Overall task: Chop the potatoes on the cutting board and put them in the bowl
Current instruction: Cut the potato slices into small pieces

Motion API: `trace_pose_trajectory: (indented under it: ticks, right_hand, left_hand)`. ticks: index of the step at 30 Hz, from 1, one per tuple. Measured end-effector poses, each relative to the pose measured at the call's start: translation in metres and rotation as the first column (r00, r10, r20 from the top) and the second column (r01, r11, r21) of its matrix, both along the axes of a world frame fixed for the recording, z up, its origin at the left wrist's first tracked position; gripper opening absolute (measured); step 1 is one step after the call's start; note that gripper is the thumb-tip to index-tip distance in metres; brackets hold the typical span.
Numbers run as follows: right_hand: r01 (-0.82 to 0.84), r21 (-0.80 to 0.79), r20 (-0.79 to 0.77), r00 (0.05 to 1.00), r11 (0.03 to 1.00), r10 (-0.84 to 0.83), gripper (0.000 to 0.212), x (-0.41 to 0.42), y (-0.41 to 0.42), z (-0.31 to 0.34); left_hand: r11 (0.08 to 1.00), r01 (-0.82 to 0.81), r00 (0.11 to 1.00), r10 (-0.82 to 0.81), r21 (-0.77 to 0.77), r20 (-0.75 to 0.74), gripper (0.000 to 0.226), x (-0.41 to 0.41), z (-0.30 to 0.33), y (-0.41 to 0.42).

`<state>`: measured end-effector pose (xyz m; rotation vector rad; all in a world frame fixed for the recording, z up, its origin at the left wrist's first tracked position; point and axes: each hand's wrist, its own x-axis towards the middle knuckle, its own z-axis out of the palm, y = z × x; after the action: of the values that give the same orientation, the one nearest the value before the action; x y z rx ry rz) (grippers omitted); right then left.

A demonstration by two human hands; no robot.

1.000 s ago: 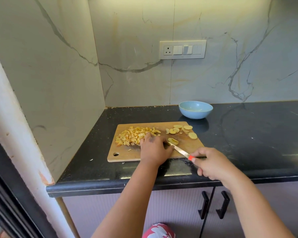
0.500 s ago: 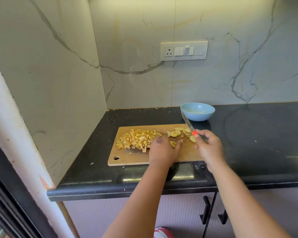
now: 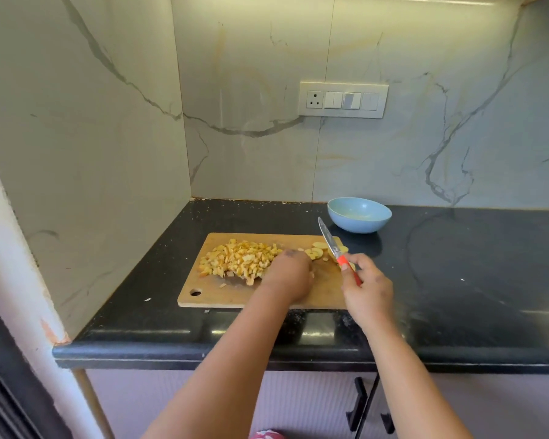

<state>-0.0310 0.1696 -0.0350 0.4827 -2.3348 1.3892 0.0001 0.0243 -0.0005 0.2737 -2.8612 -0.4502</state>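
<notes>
We list one wooden cutting board (image 3: 260, 296), lying flat on the black bench (image 3: 457, 280), with a hanging hole at its near corner, down and away from the left hand (image 3: 290, 277).

Diced potato (image 3: 241, 261): one loose heap on the board, touching the left hand on its outer side. The left hand lies knuckles-up over the middle of the board; its fingers are hidden from us, so we cannot tell whether they are curled or flat.

Potato slices (image 3: 317, 252): a few rounds at the far end of the board, just beyond the left hand and just beside the right hand (image 3: 366, 289).

Knife (image 3: 333, 245): red handle, steel blade. The right hand has its fingers curled tight around the handle; the blade points up and away from that hand, above the slices.

Bowl (image 3: 359, 215): pale blue, upright on the bench, beyond the right hand, past the knife tip, apart from the board.

Wall switch plate (image 3: 343, 99): well above both hands.
</notes>
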Motion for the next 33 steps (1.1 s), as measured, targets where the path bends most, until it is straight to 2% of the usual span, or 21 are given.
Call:
trace_pose_trajectory:
  ticks: [3, 6, 10, 15, 19, 25, 30, 33]
  right_hand:
    - [-0.009, 0.047, -0.046, 0.999, 0.999, 0.011, 0.012, 0.010, 0.003, 0.002]
    - [0.001, 0.207, -0.152, 0.988, 0.978, 0.031, 0.012, 0.029, 0.007, -0.003]
    - [0.052, 0.291, -0.196, 0.981, 0.955, 0.006, 0.016, 0.056, 0.006, -0.008]
    - [0.059, 0.367, -0.087, 0.996, 0.928, -0.028, 0.021, 0.064, 0.005, -0.003]
    - [0.030, 0.428, -0.041, 0.999, 0.903, -0.014, 0.017, 0.066, 0.002, 0.000]
    - [0.025, 0.438, -0.021, 1.000, 0.898, -0.018, 0.015, 0.067, -0.006, -0.002]
    - [0.034, 0.281, -0.076, 0.997, 0.959, -0.013, 0.015, 0.070, 0.000, -0.004]
    - [0.039, 0.245, -0.098, 0.995, 0.969, -0.016, 0.017, 0.073, 0.002, -0.006]
  left_hand:
    - [0.982, 0.177, 0.984, -0.177, 0.072, -0.006, 0.029, 0.011, -0.002, -0.020]
    - [0.965, 0.243, 0.965, -0.230, 0.096, -0.125, 0.026, 0.020, -0.012, -0.031]
    - [0.969, 0.247, 0.944, -0.239, 0.005, -0.228, 0.024, 0.022, -0.027, -0.027]
    - [0.988, 0.152, 0.941, -0.141, 0.014, -0.306, 0.022, 0.026, -0.030, -0.023]
    - [0.985, 0.169, 0.929, -0.168, -0.025, -0.329, 0.022, 0.026, -0.032, -0.021]
    - [0.985, 0.168, 0.924, -0.171, -0.040, -0.343, 0.025, 0.026, -0.032, -0.017]
    - [0.974, 0.224, 0.904, -0.198, 0.025, -0.379, 0.014, 0.027, -0.033, -0.021]
    - [0.973, 0.222, 0.896, -0.178, 0.064, -0.407, 0.011, 0.026, -0.034, -0.025]
